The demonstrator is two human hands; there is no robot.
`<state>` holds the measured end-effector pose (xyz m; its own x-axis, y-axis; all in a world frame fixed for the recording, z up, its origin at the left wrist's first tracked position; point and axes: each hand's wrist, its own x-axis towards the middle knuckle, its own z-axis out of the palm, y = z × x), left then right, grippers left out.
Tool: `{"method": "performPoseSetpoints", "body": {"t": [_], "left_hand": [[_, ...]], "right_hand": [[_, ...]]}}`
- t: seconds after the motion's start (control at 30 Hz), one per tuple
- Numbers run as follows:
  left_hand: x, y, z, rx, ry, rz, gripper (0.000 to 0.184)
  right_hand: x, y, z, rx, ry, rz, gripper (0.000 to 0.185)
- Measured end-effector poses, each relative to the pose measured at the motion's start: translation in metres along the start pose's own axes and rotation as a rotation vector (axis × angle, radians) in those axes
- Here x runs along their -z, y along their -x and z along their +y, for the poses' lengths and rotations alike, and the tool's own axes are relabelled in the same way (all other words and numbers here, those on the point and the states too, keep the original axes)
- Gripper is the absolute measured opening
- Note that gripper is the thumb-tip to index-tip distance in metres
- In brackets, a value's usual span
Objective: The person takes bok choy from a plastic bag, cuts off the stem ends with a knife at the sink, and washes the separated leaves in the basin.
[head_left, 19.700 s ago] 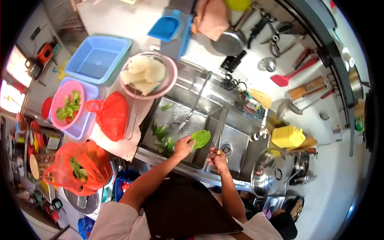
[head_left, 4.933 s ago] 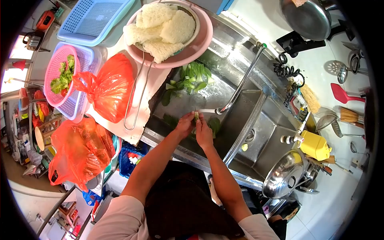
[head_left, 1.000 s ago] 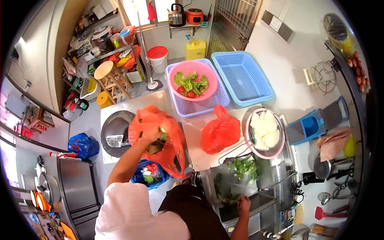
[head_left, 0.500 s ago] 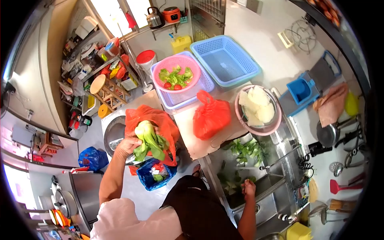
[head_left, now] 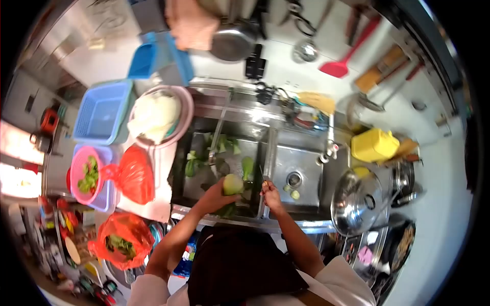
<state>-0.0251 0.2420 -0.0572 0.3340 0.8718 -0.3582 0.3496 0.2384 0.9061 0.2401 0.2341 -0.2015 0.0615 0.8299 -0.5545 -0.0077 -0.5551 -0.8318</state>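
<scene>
My left hand (head_left: 215, 200) is closed around a head of bok choy (head_left: 233, 184) over the left sink basin, its pale base turned right. Beside the divider, my right hand (head_left: 271, 196) grips a small knife (head_left: 262, 174), the thin blade pointing up and away from me. A short gap separates the blade from the bok choy's base. Below them, loose bok choy pieces (head_left: 247, 166) lie in the left basin (head_left: 196, 127). Two or so pale cut-off ends (head_left: 295, 195) rest near the drain of the right basin (head_left: 306, 153).
A red bag of greens (head_left: 121, 246) sits at lower left, with a tied red bag (head_left: 137, 175) above it. Nearby are a pink bowl of white food (head_left: 186, 115), a blue basket (head_left: 103, 112) and a pink colander (head_left: 77, 176). A faucet (head_left: 329, 148) and metal lid (head_left: 357, 204) stand right.
My view has turned right to face the sink. My left hand has carried the bok choy from the red bag to the left basin, near my right hand. The knife blade now shows.
</scene>
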Motion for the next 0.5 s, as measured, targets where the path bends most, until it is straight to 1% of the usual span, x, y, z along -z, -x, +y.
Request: {"method": "performPoseSetpoints", "body": {"t": [0.03,0.1,0.13,0.23,0.27,0.3,0.37,0.4,0.5], "left_hand": [[-0.025,-0.024,0.006,-0.044,-0.149,0.012,0.066],[-0.068,-0.072,0.003,-0.139,-0.545,-0.041,0.068],[-0.089,-0.087,0.004,-0.177,-0.723,-0.032,0.067],[-0.135,-0.131,-0.008,-0.184,-0.956,-0.104,0.069],[-0.148,-0.143,-0.016,-0.222,-0.968,-0.115,0.060],[-0.161,-0.153,-0.028,-0.230,-1.021,-0.113,0.063],[-0.180,-0.170,-0.050,-0.245,-1.127,-0.098,0.071],[-0.183,-0.173,-0.053,-0.249,-1.150,-0.123,0.072],[-0.190,-0.172,-0.060,-0.284,-1.122,-0.033,0.033]], "right_hand": [[0.011,0.007,0.001,0.039,0.102,0.096,0.035],[0.031,0.018,0.003,0.001,-0.013,0.249,0.040],[0.040,0.025,0.003,-0.015,0.140,0.357,0.044],[0.051,0.044,0.007,-0.013,0.111,0.432,0.047],[0.050,0.051,0.005,-0.014,0.199,0.464,0.047],[0.049,0.057,0.003,-0.015,0.214,0.447,0.045],[0.044,0.070,-0.007,0.074,0.320,0.492,0.042],[0.039,0.070,-0.005,0.203,0.376,0.581,0.041],[0.035,0.073,-0.003,0.134,0.281,0.527,0.041]]}}
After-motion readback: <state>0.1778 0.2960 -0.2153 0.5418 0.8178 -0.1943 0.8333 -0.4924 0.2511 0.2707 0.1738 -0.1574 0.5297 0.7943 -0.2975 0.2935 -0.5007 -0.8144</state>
